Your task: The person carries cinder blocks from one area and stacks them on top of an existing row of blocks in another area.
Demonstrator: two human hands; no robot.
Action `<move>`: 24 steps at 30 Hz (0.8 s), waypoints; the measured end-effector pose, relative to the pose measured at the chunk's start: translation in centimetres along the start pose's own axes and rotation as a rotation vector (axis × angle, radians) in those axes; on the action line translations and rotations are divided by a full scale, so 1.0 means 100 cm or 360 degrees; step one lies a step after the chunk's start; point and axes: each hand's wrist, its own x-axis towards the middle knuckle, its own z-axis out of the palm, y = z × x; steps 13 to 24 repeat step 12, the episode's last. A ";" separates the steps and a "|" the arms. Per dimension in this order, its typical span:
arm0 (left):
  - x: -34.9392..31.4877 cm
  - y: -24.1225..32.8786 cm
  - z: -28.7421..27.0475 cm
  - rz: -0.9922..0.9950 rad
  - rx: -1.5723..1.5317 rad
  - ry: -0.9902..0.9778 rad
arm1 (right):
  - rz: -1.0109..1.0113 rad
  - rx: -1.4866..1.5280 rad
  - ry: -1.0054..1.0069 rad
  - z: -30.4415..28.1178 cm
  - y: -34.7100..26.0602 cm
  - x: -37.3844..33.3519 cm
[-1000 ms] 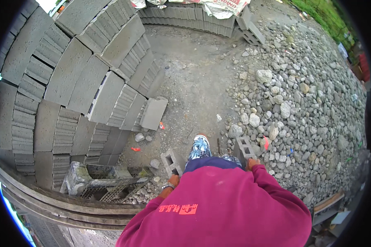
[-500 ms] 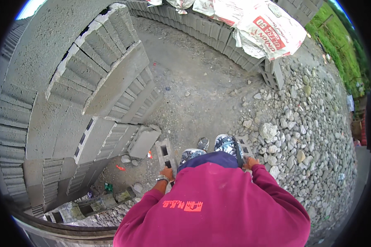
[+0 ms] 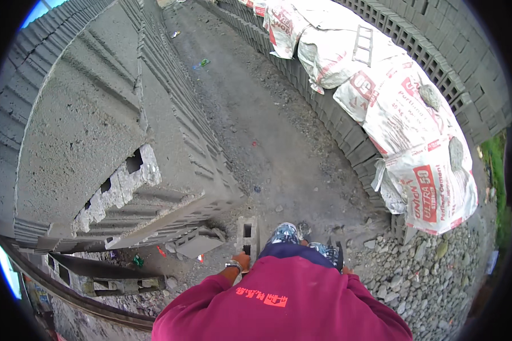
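Note:
My left hand [image 3: 242,261], with a band at the wrist, is closed round the near end of a grey hollow concrete block [image 3: 248,226]. The block points away from me beside my left leg, two of its cavities showing. On the other side, my right hand [image 3: 347,270] hangs low next to my right leg. Its fingers are mostly hidden by the sleeve and leg, and a dark edge shows beside it; what it grips cannot be made out. Between the hands are my patterned trouser legs [image 3: 284,232] and a shoe [image 3: 304,229].
Tall stacked concrete blocks [image 3: 182,131] rise on the left, with a broken piece [image 3: 199,241] at their foot. A dirt lane [image 3: 279,142] runs ahead. White cement bags [image 3: 426,182] cover a block row on the right; loose stones [image 3: 421,278] lie nearer.
The view has swung up and further along the lane, showing more bags and stacks. The left-hand block has moved forward with my hand, past the litter. The block by my right hand no longer shows clearly.

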 end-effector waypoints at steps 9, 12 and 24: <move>0.171 -0.012 -0.049 -0.0077 -0.0854 -0.0003 | -0.0175 -0.0312 -0.0072 -0.251 -0.069 0.168; 0.208 0.007 -0.081 -0.0362 -0.1019 0.0081 | -0.0120 -0.0368 -0.0316 -0.306 -0.044 0.255; 0.208 0.007 -0.081 -0.0362 -0.1019 0.0081 | -0.0120 -0.0368 -0.0316 -0.306 -0.044 0.255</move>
